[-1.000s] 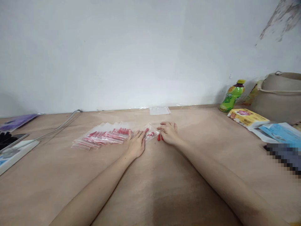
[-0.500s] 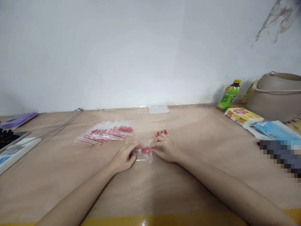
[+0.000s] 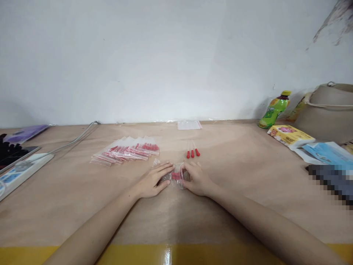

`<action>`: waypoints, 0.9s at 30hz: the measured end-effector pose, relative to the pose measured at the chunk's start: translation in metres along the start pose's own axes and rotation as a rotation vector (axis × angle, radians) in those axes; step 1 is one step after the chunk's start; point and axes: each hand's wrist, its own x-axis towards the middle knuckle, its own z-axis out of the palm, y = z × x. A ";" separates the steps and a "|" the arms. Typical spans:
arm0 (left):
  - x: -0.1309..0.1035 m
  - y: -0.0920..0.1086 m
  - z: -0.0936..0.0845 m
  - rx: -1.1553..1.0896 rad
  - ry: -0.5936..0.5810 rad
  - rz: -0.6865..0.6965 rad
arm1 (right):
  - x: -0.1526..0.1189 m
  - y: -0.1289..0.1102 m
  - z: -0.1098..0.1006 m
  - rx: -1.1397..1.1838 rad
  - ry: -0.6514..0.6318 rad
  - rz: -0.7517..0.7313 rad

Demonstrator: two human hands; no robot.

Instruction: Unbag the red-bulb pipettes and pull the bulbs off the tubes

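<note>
The small clear bag lies on the table between my two hands, its ribbed edge toward my right, with red bulbs showing through the film. My left hand is spread over its left end, fingers resting forward and thumb standing apart nearer me. My right hand is narrower, thumb and fingers bracketing the ribbed edge from both sides. The film is too clear and small here for me to tell whether either hand truly pinches it or only rests against it.

To handle this well, I should let the left hand weigh the bag flat without pressing on what is inside, since thin stems could crack or poke through. The right fingertips do best working evenly along the edge, with the bulbs tucked well clear of it so that nothing is caught there.

Just beyond my right hand lie three loose droppers, red ends toward me; my knuckles ought to clear them. Farther left, filled bags overlap in a row, and a flat plastic packet lies by the wall.
</note>
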 end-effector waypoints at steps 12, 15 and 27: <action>0.000 0.005 -0.001 0.094 -0.065 -0.038 | -0.005 0.012 -0.003 0.639 -0.155 0.088; -0.001 0.004 -0.001 0.105 -0.076 -0.061 | -0.003 0.014 -0.004 0.821 -0.193 0.161; -0.007 -0.006 -0.006 0.125 -0.089 -0.092 | 0.006 0.017 -0.040 0.796 -0.155 0.383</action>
